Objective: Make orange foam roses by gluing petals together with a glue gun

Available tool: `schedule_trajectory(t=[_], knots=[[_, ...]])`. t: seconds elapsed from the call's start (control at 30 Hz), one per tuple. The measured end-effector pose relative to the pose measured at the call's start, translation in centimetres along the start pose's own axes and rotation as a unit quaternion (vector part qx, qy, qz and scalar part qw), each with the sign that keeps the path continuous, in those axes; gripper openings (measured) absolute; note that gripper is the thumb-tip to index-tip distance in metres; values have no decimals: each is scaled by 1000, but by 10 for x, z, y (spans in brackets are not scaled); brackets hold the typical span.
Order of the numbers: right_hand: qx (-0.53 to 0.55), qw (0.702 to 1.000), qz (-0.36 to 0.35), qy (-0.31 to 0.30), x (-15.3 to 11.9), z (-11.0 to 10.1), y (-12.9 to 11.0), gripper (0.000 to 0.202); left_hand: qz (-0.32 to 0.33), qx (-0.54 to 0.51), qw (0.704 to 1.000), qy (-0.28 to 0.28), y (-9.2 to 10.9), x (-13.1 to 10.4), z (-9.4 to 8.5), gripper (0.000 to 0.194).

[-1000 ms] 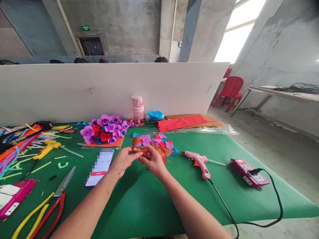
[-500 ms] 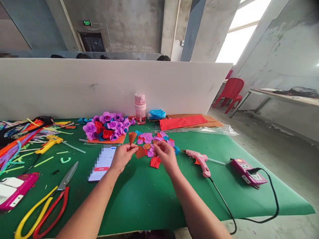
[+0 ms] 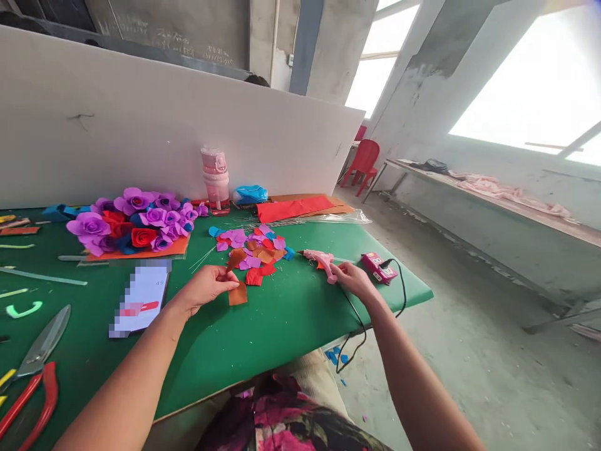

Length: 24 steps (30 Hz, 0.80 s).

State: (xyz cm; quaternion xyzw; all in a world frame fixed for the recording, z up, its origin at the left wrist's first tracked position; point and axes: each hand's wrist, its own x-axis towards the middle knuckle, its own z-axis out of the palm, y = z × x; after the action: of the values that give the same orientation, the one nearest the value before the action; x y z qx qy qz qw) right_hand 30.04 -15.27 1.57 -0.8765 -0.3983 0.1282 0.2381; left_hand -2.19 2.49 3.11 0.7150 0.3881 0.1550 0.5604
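My left hand (image 3: 205,289) pinches brown paper petals (image 3: 238,294) between thumb and fingers; one piece stands up above the fingertips and a squarish one hangs below. At the right, my right hand (image 3: 357,280) has its fingers closed at the handle of the pink hot glue gun (image 3: 320,257), which lies on the green table with its nozzle toward the left. Between the hands and a bit farther back is a loose pile of purple, red, blue and brown petals (image 3: 265,255). The glue gun's black cord runs down past the table edge.
Purple and red paper flowers (image 3: 154,216) lie on the left behind a phone (image 3: 145,291). Scissors (image 3: 44,351) are at the near left. A pink bottle (image 3: 216,181) and red sheets (image 3: 295,208) stand or lie along the white partition (image 3: 154,131). A magenta power box (image 3: 378,268) sits right.
My right hand has left the petal pile and moved right to the glue gun's handle. My left hand still holds the brown petals. The view has turned right.
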Motion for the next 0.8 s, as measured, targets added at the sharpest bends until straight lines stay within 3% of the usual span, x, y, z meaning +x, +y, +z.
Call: schedule_trajectory(t=[0.13,0.23,0.33,0.4,0.47,0.6,0.63,0.7,0.8], knots=[[-30,997,-37,-65,12,7,-19,22,40,31,998,22,-12,5,4,22],[-15,995,-56,-83,15,7,-17,23,40,37,998,20,-21,8,5,18],[154,987,-3,-37,6,5,-10,23,26,31,998,41,-25,10,7,16],[306,952,-17,11,-10,4,-12,27,19,28,998,44,-25,10,8,15],[457,889,16,8,-31,4,-23,31,13,26,999,41,-22,8,9,14],[631,748,29,-203,-64,12,-58,39,5,24,999,33,-18,4,9,14],[639,734,28,-227,-68,15,-66,38,4,25,999,34,-18,4,8,14],[632,733,13,-251,-73,19,-79,35,2,44,998,43,-18,4,8,14],[591,763,-7,-261,-74,19,-90,34,-2,76,995,59,-21,6,9,11]])
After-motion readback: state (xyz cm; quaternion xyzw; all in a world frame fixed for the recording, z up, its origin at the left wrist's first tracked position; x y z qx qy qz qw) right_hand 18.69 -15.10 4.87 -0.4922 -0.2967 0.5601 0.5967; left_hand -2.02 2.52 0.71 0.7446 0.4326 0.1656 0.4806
